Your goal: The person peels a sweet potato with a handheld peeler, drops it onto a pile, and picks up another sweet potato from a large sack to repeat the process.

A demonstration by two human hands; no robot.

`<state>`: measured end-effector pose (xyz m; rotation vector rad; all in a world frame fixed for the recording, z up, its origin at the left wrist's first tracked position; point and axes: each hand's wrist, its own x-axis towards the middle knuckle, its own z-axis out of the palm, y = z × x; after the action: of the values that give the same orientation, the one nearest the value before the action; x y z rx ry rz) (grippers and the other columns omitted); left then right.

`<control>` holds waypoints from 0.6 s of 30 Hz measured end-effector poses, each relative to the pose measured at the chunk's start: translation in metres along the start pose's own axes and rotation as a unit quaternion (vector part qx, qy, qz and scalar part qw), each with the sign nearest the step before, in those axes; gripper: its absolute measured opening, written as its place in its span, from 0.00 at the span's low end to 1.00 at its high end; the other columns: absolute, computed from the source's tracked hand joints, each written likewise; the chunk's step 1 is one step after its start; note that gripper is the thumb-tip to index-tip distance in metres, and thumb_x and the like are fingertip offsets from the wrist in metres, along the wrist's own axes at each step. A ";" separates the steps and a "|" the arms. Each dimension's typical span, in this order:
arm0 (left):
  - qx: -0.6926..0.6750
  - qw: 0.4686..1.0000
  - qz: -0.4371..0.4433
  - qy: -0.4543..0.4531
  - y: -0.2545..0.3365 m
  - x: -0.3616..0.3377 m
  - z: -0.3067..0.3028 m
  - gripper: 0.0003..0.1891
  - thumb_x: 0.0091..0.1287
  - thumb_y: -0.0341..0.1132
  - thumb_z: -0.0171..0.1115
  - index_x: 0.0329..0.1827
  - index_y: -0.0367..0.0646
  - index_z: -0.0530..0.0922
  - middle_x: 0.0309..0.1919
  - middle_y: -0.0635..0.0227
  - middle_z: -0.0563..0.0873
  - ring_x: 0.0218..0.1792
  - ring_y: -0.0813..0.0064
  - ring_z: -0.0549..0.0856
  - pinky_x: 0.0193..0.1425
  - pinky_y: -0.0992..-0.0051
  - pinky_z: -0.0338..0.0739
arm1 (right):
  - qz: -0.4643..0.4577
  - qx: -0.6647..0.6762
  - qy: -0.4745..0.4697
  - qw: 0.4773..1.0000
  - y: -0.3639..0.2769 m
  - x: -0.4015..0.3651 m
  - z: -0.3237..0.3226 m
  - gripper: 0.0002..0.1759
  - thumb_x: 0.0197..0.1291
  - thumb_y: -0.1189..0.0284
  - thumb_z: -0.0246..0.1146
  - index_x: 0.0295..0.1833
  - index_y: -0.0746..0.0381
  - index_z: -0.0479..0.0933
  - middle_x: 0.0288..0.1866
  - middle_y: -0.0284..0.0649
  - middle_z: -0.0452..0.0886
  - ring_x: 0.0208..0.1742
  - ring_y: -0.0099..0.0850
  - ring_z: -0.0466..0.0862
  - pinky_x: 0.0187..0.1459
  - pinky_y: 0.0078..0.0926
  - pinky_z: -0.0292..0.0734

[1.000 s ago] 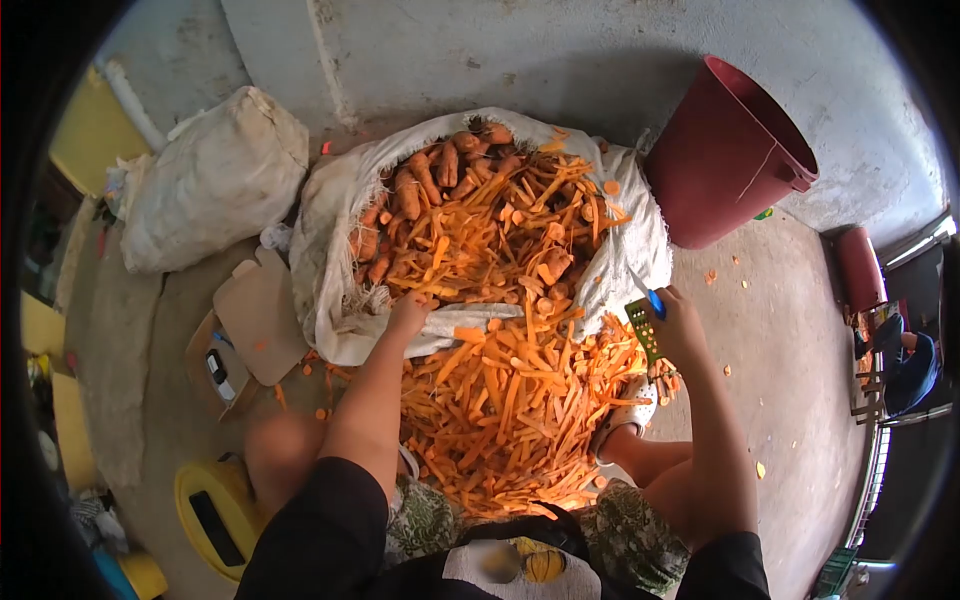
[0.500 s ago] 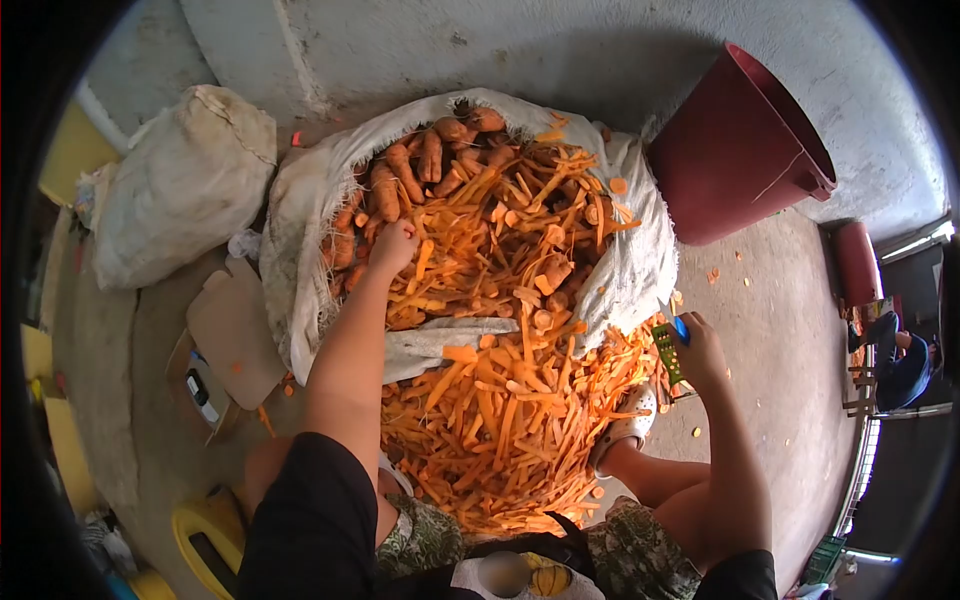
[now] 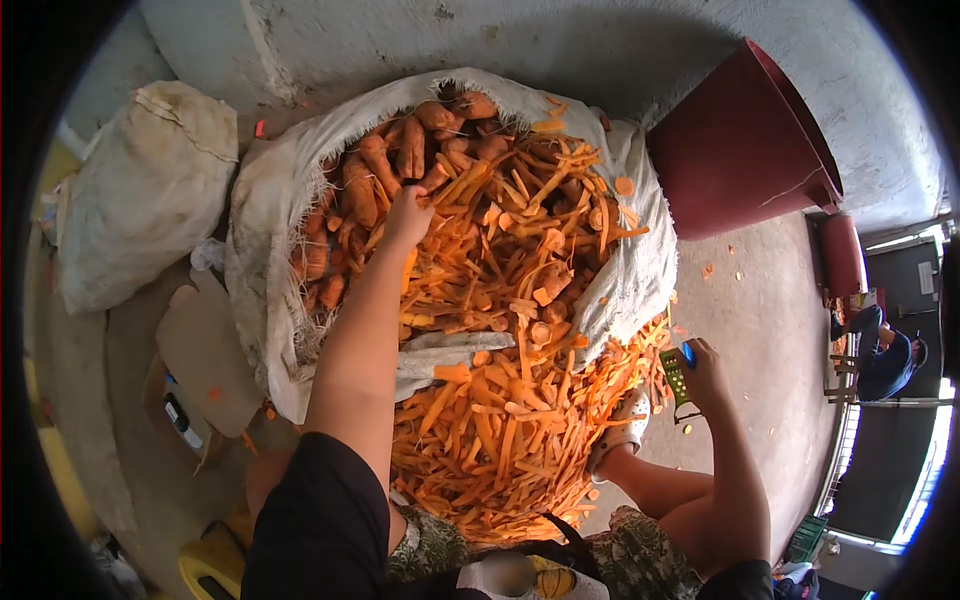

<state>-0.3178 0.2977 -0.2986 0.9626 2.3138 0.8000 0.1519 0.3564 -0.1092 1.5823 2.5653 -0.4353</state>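
Note:
My left hand (image 3: 408, 215) reaches into the open white woven sack (image 3: 270, 190), its fingers closed at the near end of a carrot (image 3: 434, 178). Thick whole carrots (image 3: 358, 190) lie beyond and to the left of it. Orange strips and slices (image 3: 500, 215) fill the sack's middle and right. In my right hand (image 3: 705, 378), at the right of the heap, is a flat green hand tool (image 3: 672, 372) with pale dots and a blue part by the fingers. Below the sack, a large pile of orange strips (image 3: 490, 440) spreads between my legs.
A dark red bucket (image 3: 720, 150) leans by the wall at the right. At the left stand a full, closed white sack (image 3: 150, 200) and a torn cardboard box (image 3: 205, 350). A person (image 3: 885, 360) sits far right. A yellow object (image 3: 215, 565) lies lower left.
My left hand has moved farther into the sack, up to a carrot. My right hand still holds the green tool, now tilted a little differently. The view has shifted slightly.

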 end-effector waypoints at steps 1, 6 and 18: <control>-0.022 1.000 -0.016 -0.013 0.009 0.003 -0.002 0.18 0.65 0.36 0.52 0.57 0.43 0.65 0.57 0.63 0.67 0.51 0.66 0.75 0.55 0.67 0.72 | 0.011 -0.001 -0.007 1.000 0.000 0.000 0.001 0.10 0.52 0.73 0.60 0.39 0.64 0.73 0.36 0.46 0.75 0.37 0.47 0.76 0.38 0.38 0.70; 0.037 0.993 0.097 0.061 0.028 0.037 0.015 0.23 0.63 0.39 0.54 0.61 0.47 0.62 0.63 0.66 0.60 0.49 0.68 0.76 0.53 0.68 0.74 | 0.017 -0.003 -0.015 1.000 0.016 0.003 0.007 0.10 0.51 0.75 0.60 0.40 0.65 0.72 0.36 0.46 0.75 0.37 0.47 0.76 0.38 0.37 0.70; 0.247 0.963 0.036 -0.100 0.071 -0.008 0.072 0.44 0.58 0.50 0.59 0.70 0.63 0.38 0.70 0.69 0.46 0.67 0.52 0.56 0.63 0.48 0.62 | 0.018 0.014 -0.032 0.999 0.032 -0.005 0.009 0.09 0.51 0.75 0.60 0.39 0.65 0.72 0.35 0.47 0.75 0.35 0.47 0.75 0.36 0.35 0.70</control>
<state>-0.2353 0.3558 -0.2991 1.2740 2.3494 0.1294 0.1825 0.3628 -0.1228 1.5945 2.4915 -0.5125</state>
